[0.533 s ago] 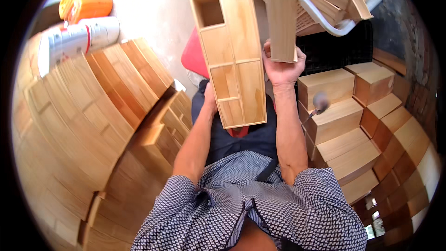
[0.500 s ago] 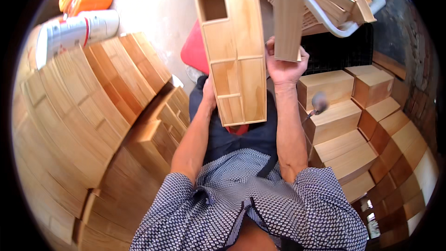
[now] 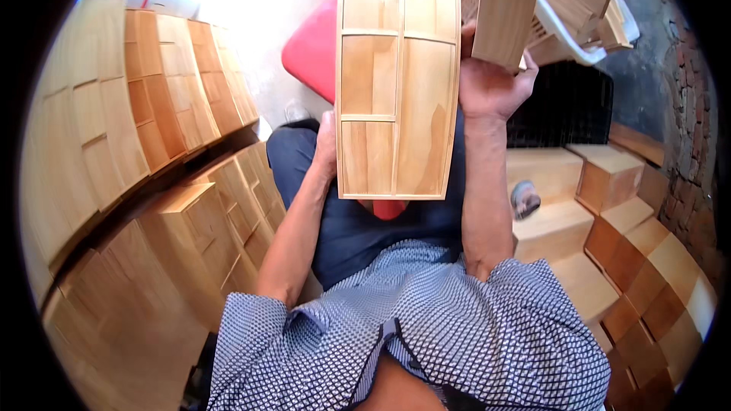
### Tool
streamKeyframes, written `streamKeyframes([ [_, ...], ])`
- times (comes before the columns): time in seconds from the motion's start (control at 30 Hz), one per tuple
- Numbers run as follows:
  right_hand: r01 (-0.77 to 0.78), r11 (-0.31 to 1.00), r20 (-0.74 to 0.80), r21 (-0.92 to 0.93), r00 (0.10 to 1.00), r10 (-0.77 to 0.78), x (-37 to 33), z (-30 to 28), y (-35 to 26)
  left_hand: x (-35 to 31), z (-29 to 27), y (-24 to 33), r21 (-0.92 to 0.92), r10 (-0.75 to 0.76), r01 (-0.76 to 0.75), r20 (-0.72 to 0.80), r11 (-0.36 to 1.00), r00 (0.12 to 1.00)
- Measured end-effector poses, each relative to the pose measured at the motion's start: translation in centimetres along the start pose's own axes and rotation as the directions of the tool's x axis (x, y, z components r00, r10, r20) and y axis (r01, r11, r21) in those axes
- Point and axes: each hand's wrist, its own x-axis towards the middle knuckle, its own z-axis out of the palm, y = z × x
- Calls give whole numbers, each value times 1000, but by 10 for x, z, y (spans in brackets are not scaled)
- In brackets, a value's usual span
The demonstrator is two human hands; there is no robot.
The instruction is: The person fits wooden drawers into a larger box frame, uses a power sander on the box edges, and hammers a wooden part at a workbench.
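A long pale wooden drawer cabinet point(image 3: 369, 80) with several drawer fronts is held up over my lap. One dark slot without a drawer shows at its far end, cut by the top edge of the view. My left hand point(image 3: 327, 143) grips the cabinet's left side, with the fingers mostly hidden behind it. To the right, my right hand point(image 3: 495, 90) is closed round the near end of a loose wooden drawer point(image 3: 506, 11), which stands tilted beside the cabinet. My right fingers are partly hidden by that drawer.
Stacked wooden cabinets point(image 3: 91, 114) line the left side. More wooden boxes point(image 3: 548, 232) are stacked at the right, near a blurred round object point(image 3: 525, 200). A white basket point(image 3: 567, 44) of loose wooden pieces and a black crate point(image 3: 560, 103) lie beyond my right arm. A red seat point(image 3: 312, 49) shows behind the cabinet.
The cabinet appears larger and straighter, its open slot now mostly beyond the top edge. The drawer in my right hand also appears larger and tilts more. The whole view has shifted somewhat.
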Motion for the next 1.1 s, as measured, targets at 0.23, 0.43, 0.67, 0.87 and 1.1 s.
streamKeyframes([
  [0.23, 68, 997, 27, 38, 997, -69, -9, -7, 7, 1, 4, -10, -98, 135, -150, -142, 984, 981],
  [0.43, 53, 993, -14, 107, 999, -52, -20, -7, 16, -9, -8, -38, -161, 180, -204, -152, 966, 972],
  [0.67, -56, 994, -51, 91, 997, 61, -104, -32, 8, -87, 13, -40, -146, 191, -204, -95, 968, 977],
  [0.87, -181, 983, 105, 27, 979, 177, -115, -41, -2, -96, 21, -25, -57, 117, -130, -181, 990, 976],
  [1.1, -193, 980, 44, -43, 980, 195, -115, -36, -5, -50, 11, 27, 90, 431, -424, -279, 901, 858],
])
